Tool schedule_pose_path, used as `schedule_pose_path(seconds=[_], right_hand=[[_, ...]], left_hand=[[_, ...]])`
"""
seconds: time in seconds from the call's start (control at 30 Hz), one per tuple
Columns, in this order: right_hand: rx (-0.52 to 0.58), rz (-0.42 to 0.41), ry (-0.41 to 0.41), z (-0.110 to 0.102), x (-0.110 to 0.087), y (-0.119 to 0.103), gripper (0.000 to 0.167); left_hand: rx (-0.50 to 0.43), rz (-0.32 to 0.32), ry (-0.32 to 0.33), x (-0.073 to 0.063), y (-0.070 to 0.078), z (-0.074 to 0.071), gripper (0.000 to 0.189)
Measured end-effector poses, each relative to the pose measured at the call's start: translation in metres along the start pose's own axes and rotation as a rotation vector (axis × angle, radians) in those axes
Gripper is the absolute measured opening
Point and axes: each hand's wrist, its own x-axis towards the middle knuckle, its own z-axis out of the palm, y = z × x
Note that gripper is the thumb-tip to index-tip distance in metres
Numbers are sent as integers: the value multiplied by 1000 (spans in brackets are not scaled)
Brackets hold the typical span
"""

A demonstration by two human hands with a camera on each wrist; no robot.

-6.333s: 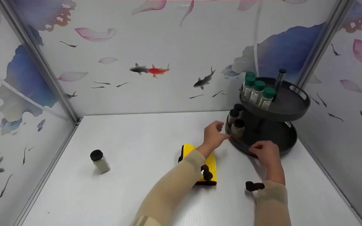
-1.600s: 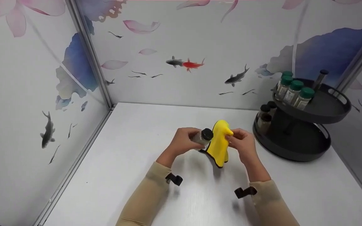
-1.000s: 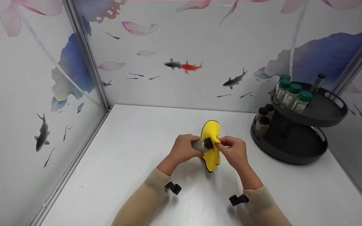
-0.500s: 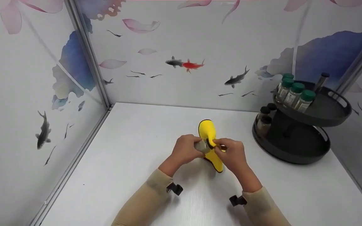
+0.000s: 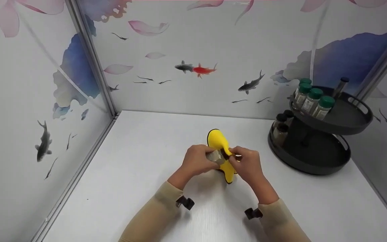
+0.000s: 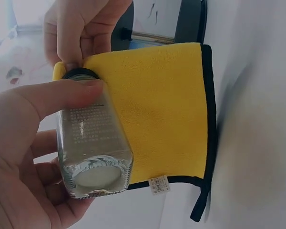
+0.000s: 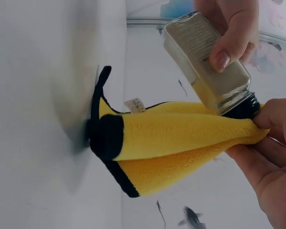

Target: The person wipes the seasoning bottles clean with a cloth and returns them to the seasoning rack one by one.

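My left hand [image 5: 198, 160] grips a square glass spice jar [image 6: 93, 138] with a pale filling, tipped so its base faces the left wrist camera. The jar's black cap [image 7: 243, 106] points toward my right hand [image 5: 248, 163]. That hand pinches a yellow cloth [image 7: 181, 136] with black edging against the cap. The cloth hangs down below the fingers, its lower corner near the white table. In the left wrist view a small label [image 6: 158, 184] shows on the cloth's edge.
A black two-tier round rack [image 5: 314, 168] stands at the right. Several green-capped jars [image 5: 311, 101] are on its upper tier, and dark-capped jars [image 5: 281, 132] on the lower. Patterned panels [image 5: 146, 90] enclose the white table [image 5: 129, 151].
Earlier the jar stood at the table's left and the cloth lay flat. Both have since been lifted; the jar has tipped over and its cap has come against the cloth.
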Motion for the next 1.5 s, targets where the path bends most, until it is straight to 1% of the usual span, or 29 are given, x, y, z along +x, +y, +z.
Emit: schedule_pose_path(seconds=[0.07, 0.13, 0.27, 0.37, 0.53, 0.57, 0.63, 0.73, 0.9, 0.97, 1.03, 1.07, 1.17, 1.27, 1.37, 1.43, 1.5], right_hand=[[1, -18, 8, 0, 0, -3, 19], [-12, -42, 11, -1, 0, -5, 19], [-43, -64, -1, 1, -2, -7, 20], [-49, -58, -8, 1, -3, -5, 20], [-21, -40, 23, -2, -2, 1, 21], [-9, -31, 26, -3, -1, 3, 21], [14, -10, 26, -3, 0, 5, 21], [43, 21, 8, -3, 0, 5, 20], [18, 39, -40, 1, -1, -1, 20], [9, 43, -54, 2, -2, -3, 20], [1, 43, -53, 2, -2, -5, 20], [-1, 43, -47, 3, -3, -5, 20], [6, 36, -26, 2, -2, -6, 19], [15, 30, -15, 0, -1, -2, 19], [53, 70, -26, -3, 0, 2, 19], [94, 121, -32, -5, 2, 4, 19], [154, 181, -31, -8, 3, 6, 17]], left_hand=[[-31, -30, 13, 1, 0, -1, 40], [-44, -44, 24, 1, 0, -2, 41], [-30, -32, 22, 0, -2, -3, 39], [-14, 9, -3, -1, -2, -2, 36], [-26, 140, -27, -1, -3, -1, 24], [-39, 158, -27, -1, -3, 0, 22], [-59, 167, -24, -1, -4, 0, 21], [-60, 131, -6, 0, -6, -1, 22], [-5, 9, 41, 2, -7, -3, 40], [0, -29, 46, 2, -6, -3, 44], [1, -41, 39, 2, -6, -4, 44], [1, -36, 33, 2, -6, -4, 43], [5, 16, 6, 0, -5, -5, 37], [26, 100, -11, 0, -6, -3, 32], [27, 167, -25, -1, -6, -3, 30], [-17, 203, -32, 0, -7, -3, 29], [-92, 220, -38, 0, -8, -4, 27]])
